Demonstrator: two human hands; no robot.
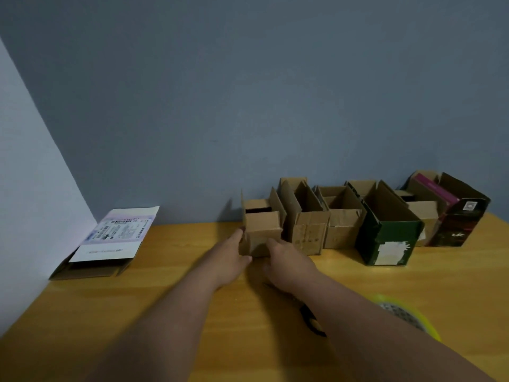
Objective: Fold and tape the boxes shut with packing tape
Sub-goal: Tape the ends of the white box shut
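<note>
**Both hands on the small box at the end of the row**

A small brown box (pixel 260 232) stands upright on the wooden worktop (pixel 176 293), its long axis vertical and its open top facing up. Its flaps are unfolded: one rises on its left edge, another leans out to its right, and the near flap is tipped over the opening. The box is the leftmost of a row set along the blue wall (pixel 248 92).

The left hand (pixel 231 260) lies against the left side of the small box, fingers stretched forward along the wall of the box, thumb near its lower front corner. The right hand (pixel 289 264) is at the lower right front of the small box, fingers curled toward the cardboard; whether they grip it or only touch it cannot be told, as the picture is blurred there.

Just right of the small box stand two more open brown boxes (pixel 308 232), then a dark green box (pixel 388 241) with a pale label, then a dark box (pixel 460 221) with a magenta item inside. Well left of the small box, in the corner, a flattened carton (pixel 110 244) with a printed shipping label leans against the side wall. Near and to the right of the small box, partly hidden by the right forearm, lie a yellow-rimmed roll (pixel 405 315) and a dark object (pixel 311 321), too blurred to name.
</note>
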